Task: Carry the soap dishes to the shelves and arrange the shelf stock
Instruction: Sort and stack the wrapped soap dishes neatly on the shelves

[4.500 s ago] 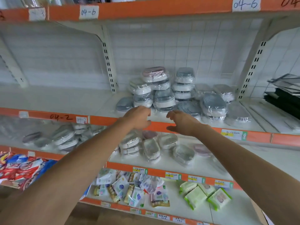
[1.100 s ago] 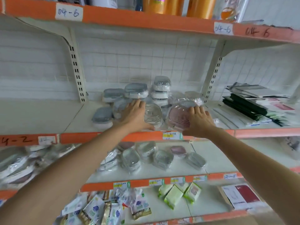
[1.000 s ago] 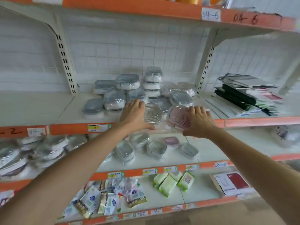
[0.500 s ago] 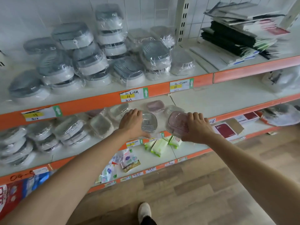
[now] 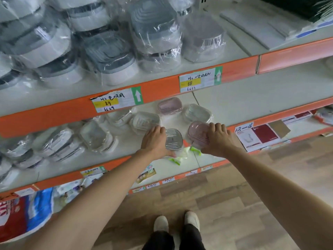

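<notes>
1. While both arms reach forward, the orange-edged shelving (image 5: 239, 64) fills the view, its upper shelf stacked with wrapped grey soap dishes (image 5: 108, 56).
2. On the middle shelf (image 5: 252, 98) lie clear and pink wrapped dishes (image 5: 170, 106).
3. Left hand (image 5: 155, 141) grips a clear soap dish (image 5: 173, 139), fingers curled round it at the shelf's near edge.
4. Right hand (image 5: 217, 138) grips a pink soap dish (image 5: 197, 132) just beside it.

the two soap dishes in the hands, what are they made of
Both look like glossy plastic in clear film wrap. The dish held by the left hand, the clear soap dish, is see-through with moulded ridges. The pink soap dish under the right hand is tinted and translucent, with shiny highlights.
</notes>
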`<act>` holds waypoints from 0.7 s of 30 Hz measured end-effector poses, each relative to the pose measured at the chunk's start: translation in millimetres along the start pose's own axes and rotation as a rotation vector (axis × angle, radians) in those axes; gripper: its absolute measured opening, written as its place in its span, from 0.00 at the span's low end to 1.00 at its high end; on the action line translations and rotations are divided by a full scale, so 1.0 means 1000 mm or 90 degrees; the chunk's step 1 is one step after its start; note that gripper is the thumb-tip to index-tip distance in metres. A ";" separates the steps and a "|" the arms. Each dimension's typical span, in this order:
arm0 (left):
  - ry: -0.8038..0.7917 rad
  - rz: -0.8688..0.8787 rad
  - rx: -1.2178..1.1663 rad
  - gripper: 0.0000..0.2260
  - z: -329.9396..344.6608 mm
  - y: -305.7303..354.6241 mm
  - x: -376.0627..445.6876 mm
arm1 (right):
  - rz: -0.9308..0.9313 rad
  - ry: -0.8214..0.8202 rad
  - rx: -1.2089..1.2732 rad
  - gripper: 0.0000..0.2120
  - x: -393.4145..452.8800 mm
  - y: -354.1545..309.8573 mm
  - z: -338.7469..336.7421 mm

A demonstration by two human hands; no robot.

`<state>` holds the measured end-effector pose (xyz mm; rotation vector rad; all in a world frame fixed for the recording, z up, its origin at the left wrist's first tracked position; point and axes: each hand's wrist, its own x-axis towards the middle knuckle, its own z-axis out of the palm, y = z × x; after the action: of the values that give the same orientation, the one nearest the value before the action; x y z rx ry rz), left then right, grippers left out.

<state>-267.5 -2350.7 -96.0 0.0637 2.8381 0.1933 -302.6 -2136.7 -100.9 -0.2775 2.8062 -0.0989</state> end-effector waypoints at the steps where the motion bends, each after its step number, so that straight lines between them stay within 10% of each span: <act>1: 0.006 -0.002 -0.002 0.42 0.006 0.004 0.008 | 0.000 0.011 -0.004 0.41 0.011 0.005 0.002; 21: -0.030 -0.044 0.144 0.47 0.059 0.021 0.151 | -0.002 0.168 0.055 0.44 0.164 0.040 0.044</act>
<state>-393.5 -2312.5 -192.6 0.0177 2.7971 -0.1420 -448.8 -2132.3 -196.4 -0.2652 3.0522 -0.2760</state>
